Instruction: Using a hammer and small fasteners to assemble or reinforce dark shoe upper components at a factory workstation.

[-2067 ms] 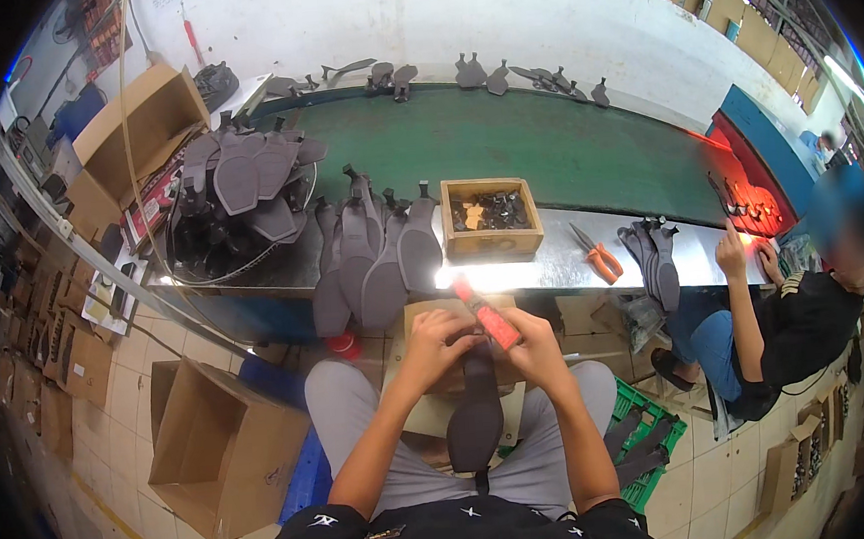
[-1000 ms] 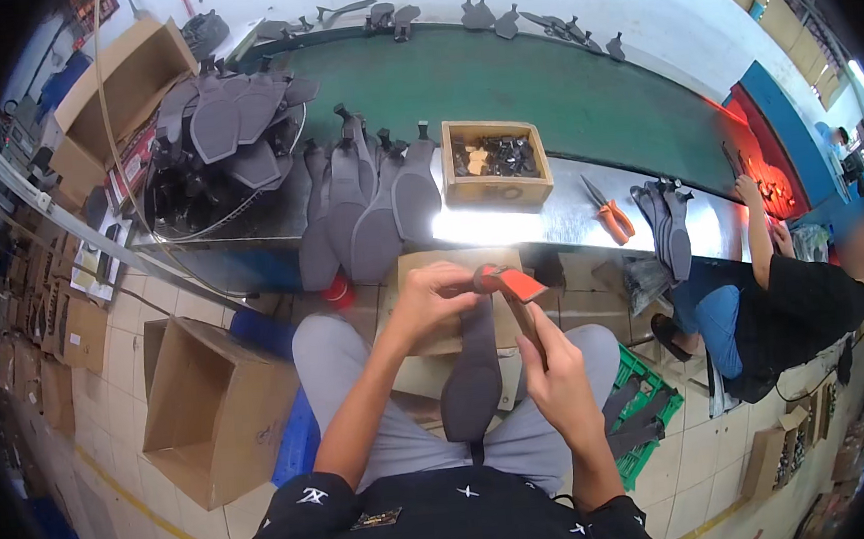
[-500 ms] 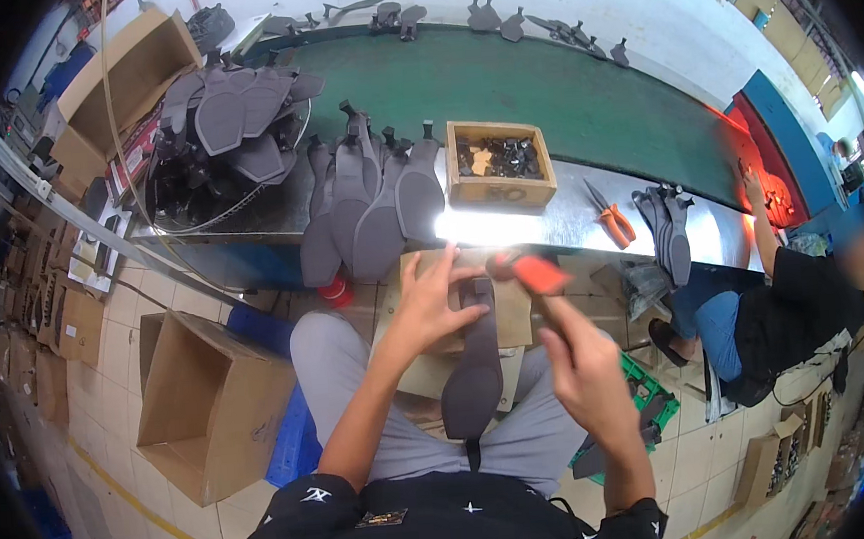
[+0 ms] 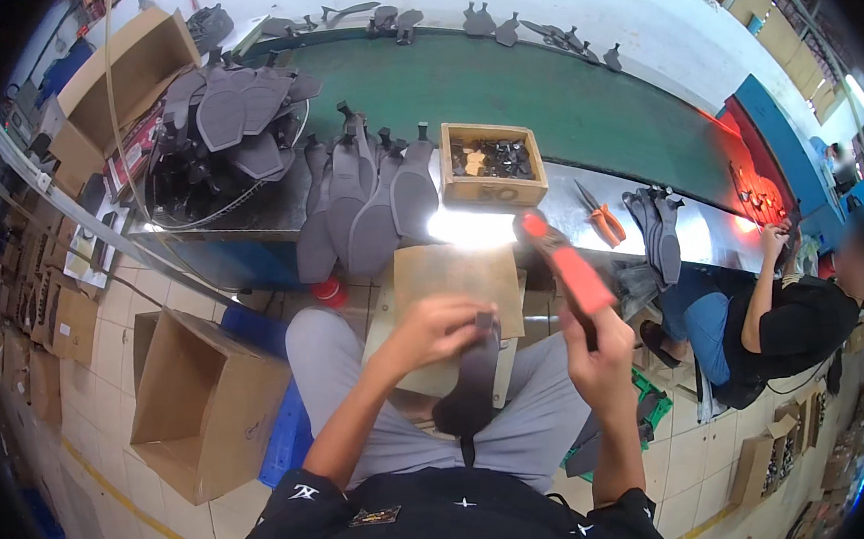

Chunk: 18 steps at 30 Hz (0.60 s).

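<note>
The person sits at a metal desk (image 4: 489, 227) with a dark grey sole-shaped piece (image 4: 471, 392) standing lengthwise over the lap, its lower end down between the knees and its upper end resting against a small brown board (image 4: 453, 278) that leans from the desk edge. The left hand (image 4: 438, 331) lies on top of that upper end, its grip pinching the narrow tip of the piece between thumb and fingertips. The right hand (image 4: 599, 358) is raised just to the right of the piece and apart from it, its grip pressed together around the dark lower end of a red-handled tool (image 4: 564, 260), which slants up and to the left over the desk edge. On the desk behind the board stands a small wooden box (image 4: 495, 191) of small dark parts, with a row of grey sole pieces (image 4: 367, 199) leaning just to its left and a larger heap of the same pieces (image 4: 231, 123) in a wire basket further left. Orange-handled pliers (image 4: 601, 220) lie to the right of the box. A green conveyor belt (image 4: 560, 100) runs behind the desk. An open cardboard carton (image 4: 196, 406) stands on the tiled floor at the person's left. A second person in a black top (image 4: 796, 319) sits at the right, one hand reaching up to the desk.
</note>
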{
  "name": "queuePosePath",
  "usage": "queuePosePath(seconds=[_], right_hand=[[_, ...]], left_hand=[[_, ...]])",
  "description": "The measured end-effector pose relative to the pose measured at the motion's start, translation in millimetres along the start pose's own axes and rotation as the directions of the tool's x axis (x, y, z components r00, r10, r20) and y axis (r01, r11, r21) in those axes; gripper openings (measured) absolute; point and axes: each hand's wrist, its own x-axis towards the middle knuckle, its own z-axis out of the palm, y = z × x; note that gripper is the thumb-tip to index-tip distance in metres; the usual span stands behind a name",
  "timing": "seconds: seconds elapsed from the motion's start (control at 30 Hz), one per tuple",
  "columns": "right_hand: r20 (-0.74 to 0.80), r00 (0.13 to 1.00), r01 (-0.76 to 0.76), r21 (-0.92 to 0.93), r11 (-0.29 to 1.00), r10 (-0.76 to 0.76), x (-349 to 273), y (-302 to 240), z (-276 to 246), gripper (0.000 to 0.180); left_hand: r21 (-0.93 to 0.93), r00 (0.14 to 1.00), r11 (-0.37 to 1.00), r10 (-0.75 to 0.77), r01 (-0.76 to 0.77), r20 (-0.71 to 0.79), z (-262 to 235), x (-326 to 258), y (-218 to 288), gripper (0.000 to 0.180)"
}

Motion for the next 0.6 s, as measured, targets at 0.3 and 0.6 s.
queuePosePath(seconds=[0.3,0.6], right_hand=[[0.412,0.870,0.408,-0.294,0.865,-0.270,-1,61,53,0.042],[0.454,0.889,-0.434,0.875,0.215,-0.055,-49,-3,70,0.054]], left_hand=[[-0.336,0.955,0.896,-0.247,0.290,0.166,-3,-36,132,0.030],[-0.689,0.799,0.404,-0.275,0.601,0.535,9,-44,128,0.042]])
